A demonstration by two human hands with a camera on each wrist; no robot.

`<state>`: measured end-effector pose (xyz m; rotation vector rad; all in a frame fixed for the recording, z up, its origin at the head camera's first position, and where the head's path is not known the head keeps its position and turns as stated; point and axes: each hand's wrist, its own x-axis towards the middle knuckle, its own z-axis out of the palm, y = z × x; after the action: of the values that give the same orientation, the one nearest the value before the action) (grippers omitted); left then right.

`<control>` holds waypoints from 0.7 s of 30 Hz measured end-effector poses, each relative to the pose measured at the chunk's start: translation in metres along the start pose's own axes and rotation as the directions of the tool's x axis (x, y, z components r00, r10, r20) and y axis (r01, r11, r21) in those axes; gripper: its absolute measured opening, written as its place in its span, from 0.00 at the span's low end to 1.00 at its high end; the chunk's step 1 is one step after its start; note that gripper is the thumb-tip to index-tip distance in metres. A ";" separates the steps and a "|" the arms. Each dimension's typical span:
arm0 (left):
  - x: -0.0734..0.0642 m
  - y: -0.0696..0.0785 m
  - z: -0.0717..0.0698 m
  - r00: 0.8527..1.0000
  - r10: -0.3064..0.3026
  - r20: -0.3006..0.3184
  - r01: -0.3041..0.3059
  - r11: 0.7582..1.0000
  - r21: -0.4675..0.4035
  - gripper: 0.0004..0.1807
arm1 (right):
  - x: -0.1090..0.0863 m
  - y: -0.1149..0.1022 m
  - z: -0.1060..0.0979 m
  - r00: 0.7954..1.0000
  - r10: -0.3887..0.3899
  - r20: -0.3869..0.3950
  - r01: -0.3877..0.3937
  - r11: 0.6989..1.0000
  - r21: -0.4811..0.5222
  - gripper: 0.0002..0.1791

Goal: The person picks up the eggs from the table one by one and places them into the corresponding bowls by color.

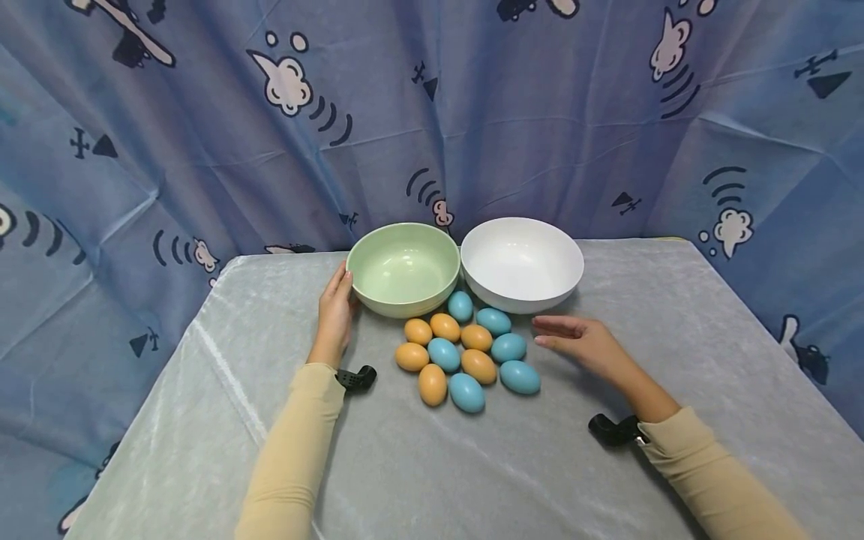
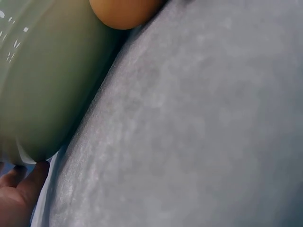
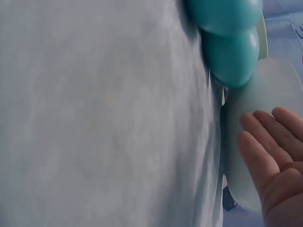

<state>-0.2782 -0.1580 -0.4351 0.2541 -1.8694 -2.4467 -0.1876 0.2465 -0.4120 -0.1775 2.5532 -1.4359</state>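
In the head view, my left hand [image 1: 334, 315] rests against the left side of a light green bowl [image 1: 405, 274], its fingers extended along the outer wall. The left wrist view shows those fingertips right at the side of the green bowl [image 2: 42, 90]. My right hand [image 1: 583, 343] holds nothing, its fingers stretched out to the left. It is just in front of a white bowl [image 1: 523, 262] and beside a group of blue eggs [image 1: 520, 377] and orange eggs [image 1: 432, 385]. In the right wrist view, the palm and straight fingers [image 3: 259, 158] overlap the white bowl.
Both bowls stand side by side at the back of a table with a grey cloth [image 1: 472, 480]. The eggs lie close together in front of them. A blue patterned curtain [image 1: 506, 142] hangs behind the table.
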 end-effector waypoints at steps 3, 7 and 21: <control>0.005 -0.007 -0.002 1.000 0.013 -0.004 -0.013 1.000 -0.001 0.29 | 0.002 -0.001 0.004 1.000 -0.015 0.004 0.015 1.000 0.011 0.32; 0.005 -0.008 -0.004 1.000 0.017 0.009 -0.017 1.000 -0.007 0.30 | 0.003 -0.002 0.007 1.000 -0.020 0.002 0.020 1.000 0.009 0.32; 0.004 -0.012 -0.009 0.998 0.020 0.058 -0.018 0.999 -0.029 0.32 | 0.010 0.000 0.018 0.999 -0.016 0.043 0.013 0.997 0.072 0.33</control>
<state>-0.2804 -0.1637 -0.4497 0.1644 -1.8479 -2.4927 -0.1928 0.2296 -0.4228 -0.2140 2.4667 -1.5102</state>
